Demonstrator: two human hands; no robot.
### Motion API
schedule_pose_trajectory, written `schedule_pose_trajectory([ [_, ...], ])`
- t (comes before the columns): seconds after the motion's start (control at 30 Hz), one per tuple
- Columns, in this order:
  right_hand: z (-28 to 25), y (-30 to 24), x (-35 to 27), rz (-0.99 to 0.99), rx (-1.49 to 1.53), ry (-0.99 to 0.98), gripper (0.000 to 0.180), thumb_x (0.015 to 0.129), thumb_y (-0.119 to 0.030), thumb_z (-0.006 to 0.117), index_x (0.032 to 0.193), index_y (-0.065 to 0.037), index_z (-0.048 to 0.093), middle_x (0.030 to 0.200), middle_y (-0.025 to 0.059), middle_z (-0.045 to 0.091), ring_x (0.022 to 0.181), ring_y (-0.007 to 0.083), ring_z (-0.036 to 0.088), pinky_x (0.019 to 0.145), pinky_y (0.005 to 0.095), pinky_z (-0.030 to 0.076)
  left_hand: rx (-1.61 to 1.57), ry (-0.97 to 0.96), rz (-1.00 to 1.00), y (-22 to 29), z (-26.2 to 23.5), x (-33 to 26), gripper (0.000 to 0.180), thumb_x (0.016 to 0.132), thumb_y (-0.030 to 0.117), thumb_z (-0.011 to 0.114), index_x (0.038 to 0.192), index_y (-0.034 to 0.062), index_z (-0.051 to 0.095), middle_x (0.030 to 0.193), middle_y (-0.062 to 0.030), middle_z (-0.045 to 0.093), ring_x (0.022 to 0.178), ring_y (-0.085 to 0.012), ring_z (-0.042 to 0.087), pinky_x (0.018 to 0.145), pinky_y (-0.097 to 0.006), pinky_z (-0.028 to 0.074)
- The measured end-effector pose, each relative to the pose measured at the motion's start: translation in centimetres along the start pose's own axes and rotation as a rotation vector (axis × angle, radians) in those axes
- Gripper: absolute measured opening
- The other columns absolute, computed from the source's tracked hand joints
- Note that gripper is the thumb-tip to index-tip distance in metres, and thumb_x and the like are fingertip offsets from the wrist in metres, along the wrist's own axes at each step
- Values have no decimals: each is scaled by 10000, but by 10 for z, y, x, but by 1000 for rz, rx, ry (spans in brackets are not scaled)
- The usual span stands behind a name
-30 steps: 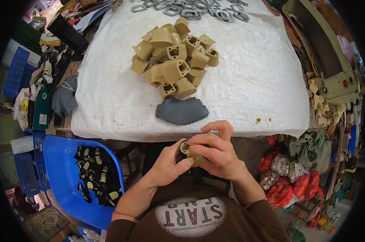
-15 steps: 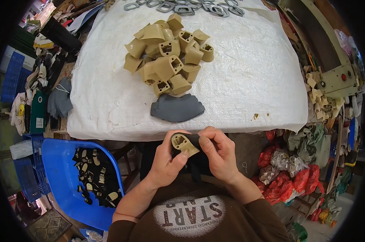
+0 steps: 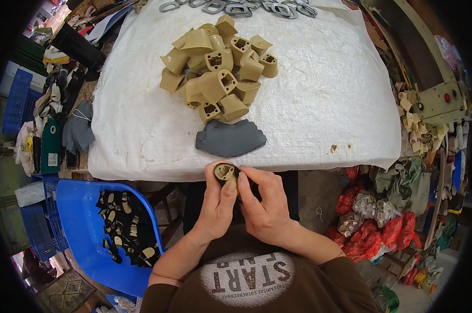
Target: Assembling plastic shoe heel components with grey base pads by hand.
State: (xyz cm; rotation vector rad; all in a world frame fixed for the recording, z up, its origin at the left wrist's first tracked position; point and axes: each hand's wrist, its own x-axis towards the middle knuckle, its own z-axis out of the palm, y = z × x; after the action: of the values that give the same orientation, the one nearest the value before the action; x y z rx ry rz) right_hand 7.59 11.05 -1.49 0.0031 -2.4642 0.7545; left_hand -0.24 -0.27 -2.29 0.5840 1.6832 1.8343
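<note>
A white-covered table [image 3: 319, 104] fills the space before you, with a blue tub [image 3: 84, 229] of small dark-and-tan pieces [image 3: 129, 224] below its near left corner. Tan blocks [image 3: 217, 86] (hollow-ended, heaped loosely) lie mid-table. Just off the table's near edge, your left hand [image 3: 215, 208] closes around one block while your right hand [image 3: 267, 206] pinches at its side. Dark grey material [image 3: 230, 138] rests on the table near that edge. Smallest, your held block [image 3: 225, 172] shows its holed end, rimmed by a dark covering [image 3: 237, 169].
</note>
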Motion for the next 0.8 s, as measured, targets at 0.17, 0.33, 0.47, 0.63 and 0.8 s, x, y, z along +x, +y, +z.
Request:
schedule_pose_trajectory([
  [0.17, -25, 0, 12, 12, 82, -141, 452, 720, -53, 622, 1161, 0, 541, 1077, 168, 549, 861, 304, 555, 777, 363, 409, -195, 10, -118, -2, -4, 0, 384, 985, 314, 373, 1230, 22, 328, 981, -54, 440, 871, -112, 426, 802, -238, 377],
  [0.33, -36, 35, 9, 501, 815, -169, 385, 795, -40, 605, 1172, -10, 535, 1030, 106, 636, 938, 181, 582, 868, 323, 443, -9, -104, -17, -2, -3, 1, 658, 936, 481, 350, 1393, 30, 204, 849, -26, 520, 684, -88, 458, 639, -202, 378],
  [0.47, -31, 48, 18, 578, 1051, -414, 518, 699, -23, 703, 1188, -10, 534, 1011, 106, 625, 982, 162, 570, 867, 315, 449, -47, -227, -45, 8, 4, 2, 672, 946, 480, 299, 1410, 15, 157, 995, -78, 523, 850, -107, 501, 742, -210, 387],
  [0.63, -28, 45, 26, 433, 910, -425, 450, 715, -62, 714, 1134, 6, 561, 934, 74, 618, 889, 134, 574, 827, 291, 460, 60, -275, 3, 2, 0, 0, 550, 982, 394, 276, 1345, -17, 230, 931, -149, 577, 826, -196, 558, 772, -288, 419],
  [0.8, -17, 42, 21, 518, 808, -337, 360, 777, -65, 653, 1118, 10, 565, 905, 69, 621, 808, 119, 581, 773, 280, 472, -8, -213, -5, -3, 10, 0, 519, 985, 393, 264, 1308, -13, 271, 826, -123, 556, 733, -184, 534, 701, -314, 431],
])
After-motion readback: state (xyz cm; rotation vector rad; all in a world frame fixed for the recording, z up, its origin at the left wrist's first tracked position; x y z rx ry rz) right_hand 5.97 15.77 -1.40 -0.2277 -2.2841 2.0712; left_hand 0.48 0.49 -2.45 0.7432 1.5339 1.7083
